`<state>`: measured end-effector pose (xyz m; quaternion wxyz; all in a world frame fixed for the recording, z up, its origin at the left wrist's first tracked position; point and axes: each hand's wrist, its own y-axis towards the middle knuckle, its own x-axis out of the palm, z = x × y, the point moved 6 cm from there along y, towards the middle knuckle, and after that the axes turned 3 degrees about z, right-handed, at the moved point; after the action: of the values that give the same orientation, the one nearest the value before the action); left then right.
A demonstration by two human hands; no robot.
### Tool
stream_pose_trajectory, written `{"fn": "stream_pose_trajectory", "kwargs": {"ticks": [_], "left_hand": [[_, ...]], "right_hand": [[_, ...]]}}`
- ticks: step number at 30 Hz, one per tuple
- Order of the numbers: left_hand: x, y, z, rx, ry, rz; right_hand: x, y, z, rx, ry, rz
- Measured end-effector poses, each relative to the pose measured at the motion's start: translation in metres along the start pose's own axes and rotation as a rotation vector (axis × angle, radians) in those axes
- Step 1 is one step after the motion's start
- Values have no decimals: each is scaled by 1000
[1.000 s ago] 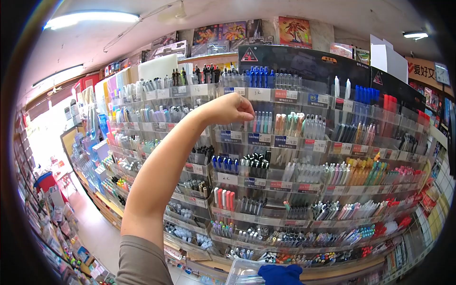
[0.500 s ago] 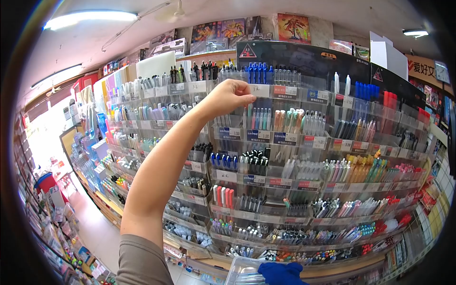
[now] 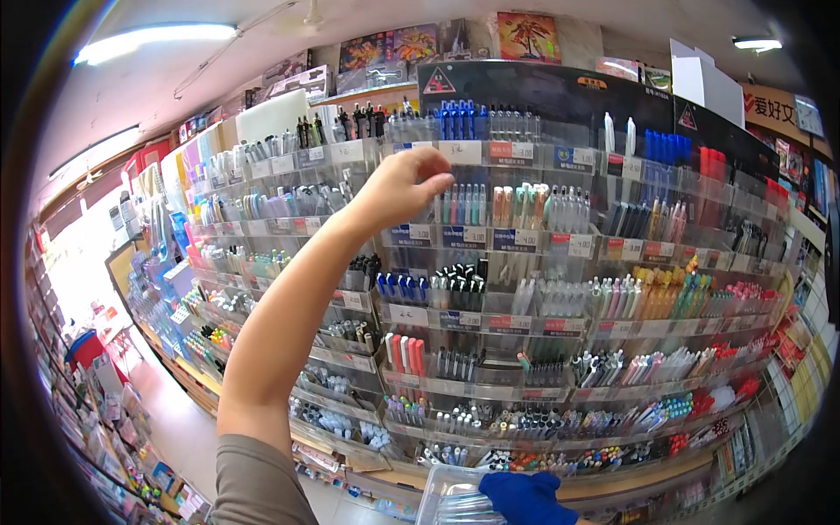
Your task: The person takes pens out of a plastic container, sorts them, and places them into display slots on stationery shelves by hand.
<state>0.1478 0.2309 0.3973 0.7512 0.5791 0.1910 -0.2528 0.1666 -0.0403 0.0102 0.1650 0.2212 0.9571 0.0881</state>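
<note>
Though low, clear box (image 3: 449,478) in right grip (image 3: 525,496).

— Passable where?
— Across the near side of the pen rack (image 3: 612,329), right of the left hand (image 3: 404,187) and above the plastic box (image 3: 435,481).
— Obstructed where?
— Left, by the left forearm (image 3: 282,341). Near and low, by the box and gloved right hand (image 3: 525,497). Far, above the top tier, by the black panel (image 3: 560,101).
— Into the tiers?
— Over upright front lips (image 3: 541,157), with packed pens (image 3: 402,286) behind.
</note>
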Motion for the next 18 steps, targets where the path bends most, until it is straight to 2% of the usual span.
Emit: {"fn": "stream_pose_trajectory", "kwargs": {"ticks": [2, 3, 5, 7, 9, 10, 13, 15, 18], "left_hand": [[-7, -17, 20, 154, 109, 250], [-7, -29, 33, 254, 35, 349], [9, -63, 60, 270, -88, 272], [47, -112, 85, 327, -189, -32], [103, -180, 102, 401, -248, -451], [130, -219, 105, 318, -268, -663], [200, -346, 97, 159, -203, -1240], [229, -408, 87, 102, 63, -1520], [253, -435, 85, 205, 383, -1472]], "right_hand": [[-2, 8, 16, -224, -430, -125], [-4, 9, 9, -258, -530, -155], [-8, 12, -5, -337, -726, -210], [-21, 13, -10, -322, -663, -146], [-37, 15, -31, -324, -662, -72], [-46, 17, -38, -288, -565, 38], [-51, 17, -27, -258, -529, 78], [-49, 17, -18, -261, -507, 122], [-44, 18, 3, -208, -552, 188]]}}
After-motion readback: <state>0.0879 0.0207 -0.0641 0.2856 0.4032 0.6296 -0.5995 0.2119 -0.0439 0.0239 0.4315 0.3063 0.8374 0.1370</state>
